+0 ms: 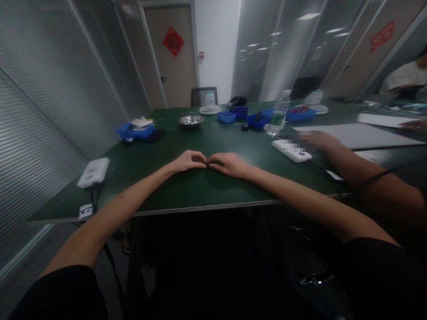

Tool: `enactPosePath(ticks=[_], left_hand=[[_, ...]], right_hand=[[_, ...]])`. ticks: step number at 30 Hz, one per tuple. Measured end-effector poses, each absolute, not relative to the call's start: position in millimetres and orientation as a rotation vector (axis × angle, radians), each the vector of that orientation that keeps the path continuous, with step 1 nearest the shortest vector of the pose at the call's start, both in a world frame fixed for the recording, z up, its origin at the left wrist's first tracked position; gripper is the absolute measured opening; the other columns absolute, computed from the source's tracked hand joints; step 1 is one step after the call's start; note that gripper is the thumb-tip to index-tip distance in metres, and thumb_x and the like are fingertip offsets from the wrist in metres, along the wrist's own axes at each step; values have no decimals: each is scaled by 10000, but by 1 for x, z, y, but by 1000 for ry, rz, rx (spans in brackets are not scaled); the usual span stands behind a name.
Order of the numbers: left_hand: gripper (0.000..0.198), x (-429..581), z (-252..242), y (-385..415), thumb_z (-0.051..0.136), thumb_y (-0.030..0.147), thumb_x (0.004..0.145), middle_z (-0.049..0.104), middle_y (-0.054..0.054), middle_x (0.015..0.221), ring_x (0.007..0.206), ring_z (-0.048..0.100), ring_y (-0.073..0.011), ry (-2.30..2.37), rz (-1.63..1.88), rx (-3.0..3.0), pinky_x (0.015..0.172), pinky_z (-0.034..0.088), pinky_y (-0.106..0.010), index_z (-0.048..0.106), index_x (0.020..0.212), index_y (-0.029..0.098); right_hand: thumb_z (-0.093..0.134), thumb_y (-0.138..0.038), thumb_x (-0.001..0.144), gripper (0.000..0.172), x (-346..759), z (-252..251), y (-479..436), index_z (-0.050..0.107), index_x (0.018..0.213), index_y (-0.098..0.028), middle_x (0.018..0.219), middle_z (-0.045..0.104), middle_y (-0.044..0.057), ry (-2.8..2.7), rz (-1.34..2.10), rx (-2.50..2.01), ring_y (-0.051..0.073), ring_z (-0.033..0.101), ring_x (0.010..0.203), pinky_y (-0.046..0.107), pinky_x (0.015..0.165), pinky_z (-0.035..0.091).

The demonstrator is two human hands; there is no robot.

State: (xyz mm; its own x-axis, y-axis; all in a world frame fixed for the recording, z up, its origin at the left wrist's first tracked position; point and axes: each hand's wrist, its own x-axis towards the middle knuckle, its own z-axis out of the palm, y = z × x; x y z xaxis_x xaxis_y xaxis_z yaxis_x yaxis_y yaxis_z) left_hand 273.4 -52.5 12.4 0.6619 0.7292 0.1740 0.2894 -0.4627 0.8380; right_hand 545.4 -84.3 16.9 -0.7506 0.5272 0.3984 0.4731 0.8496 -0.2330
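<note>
My left hand point(190, 161) and my right hand point(227, 164) rest on the dark green table point(187, 191), fingertips meeting in the middle. Both hands are pinched closed around a tiny dark thing point(207, 165) between them; it is too small to name. Both forearms stretch out from the near table edge.
A white power bank point(94, 172) lies at the left edge with a cable. Farther back stand blue bins point(134, 131), a metal bowl point(191, 120), a water bottle point(277, 117) and a white basket point(210, 109). Another person's arm point(350, 162) reaches in at right beside a white device point(291, 150).
</note>
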Motion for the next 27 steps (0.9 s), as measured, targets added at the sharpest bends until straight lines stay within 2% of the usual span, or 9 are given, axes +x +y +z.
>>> enactPosePath(ticks=[3, 8, 14, 18, 23, 27], left_hand=[[495, 271, 13, -50, 888, 450, 787, 733, -71, 956, 870, 658, -200, 811, 666, 2084, 797, 503, -326, 790, 1168, 150], [562, 268, 12, -46, 874, 444, 811, 731, -88, 1027, 936, 661, -213, 773, 666, 2105, 839, 507, -340, 755, 1287, 170], [385, 259, 14, -45, 786, 486, 901, 725, -109, 1095, 954, 635, -229, 794, 664, 2319, 825, 489, -345, 824, 1156, 200], [346, 259, 16, -46, 774, 492, 910, 715, -110, 1115, 986, 623, -244, 811, 713, 2387, 811, 491, -355, 834, 1107, 214], [279, 273, 17, -57, 767, 454, 928, 713, -111, 1275, 1199, 613, -283, 710, 702, 2430, 1012, 488, -438, 832, 1073, 226], [303, 275, 17, -58, 733, 430, 960, 755, -100, 1202, 1123, 674, -260, 671, 680, 2434, 1030, 504, -431, 809, 1178, 233]], right_hand=[[544, -366, 1064, 305, 546, 18, -84, 672, 1282, -194, 1154, 752, 94, -2518, 183, -787, 218, 696, 956, 315, 845, 480], [558, -390, 1046, 307, 547, 20, -84, 700, 1238, -196, 1021, 774, 70, -2430, 173, -970, 199, 690, 864, 289, 786, 443], [577, -423, 1016, 303, 550, 25, -82, 732, 1208, -248, 971, 778, 55, -2441, 49, -1296, 214, 681, 826, 294, 734, 420], [552, -447, 1025, 320, 553, 25, -78, 729, 1219, -263, 972, 777, 61, -2397, 14, -1462, 226, 684, 832, 293, 702, 413], [530, -472, 1036, 348, 554, 23, -76, 722, 1247, -272, 1010, 781, 66, -2410, 9, -1483, 233, 687, 862, 297, 726, 428], [527, -479, 1040, 354, 554, 22, -75, 724, 1243, -267, 994, 778, 72, -2408, 2, -1494, 238, 691, 880, 298, 732, 431]])
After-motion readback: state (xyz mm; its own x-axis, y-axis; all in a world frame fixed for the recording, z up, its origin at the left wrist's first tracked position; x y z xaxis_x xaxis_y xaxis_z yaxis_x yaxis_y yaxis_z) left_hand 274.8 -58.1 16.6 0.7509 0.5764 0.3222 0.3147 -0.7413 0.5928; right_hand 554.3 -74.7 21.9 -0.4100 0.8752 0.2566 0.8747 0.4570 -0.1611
